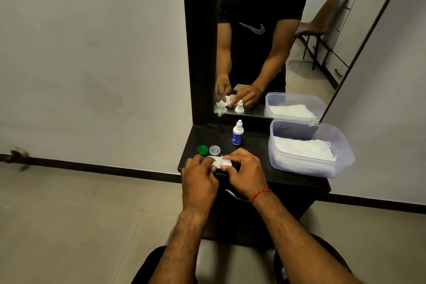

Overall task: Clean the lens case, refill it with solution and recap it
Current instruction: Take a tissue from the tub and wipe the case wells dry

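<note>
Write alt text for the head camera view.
The left hand and right hand pinch a white tissue at the front of a black shelf below a mirror. A green cap and a clear cap lie just behind the left hand, a capped solution bottle stands further back, and a clear tub of tissues sits right.

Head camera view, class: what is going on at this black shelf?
A person's bare left grip and right grip together pinch a crumpled white paper tissue over the black wooden shelf, apparently wiping the lens case, which is hidden under it. A round green plastic cap and a round clear plastic cap lie side by side behind the left grip. The small white blue-labelled solution bottle stands upright, capped, untouched. A clear plastic tub of white tissues sits on the right.
</note>
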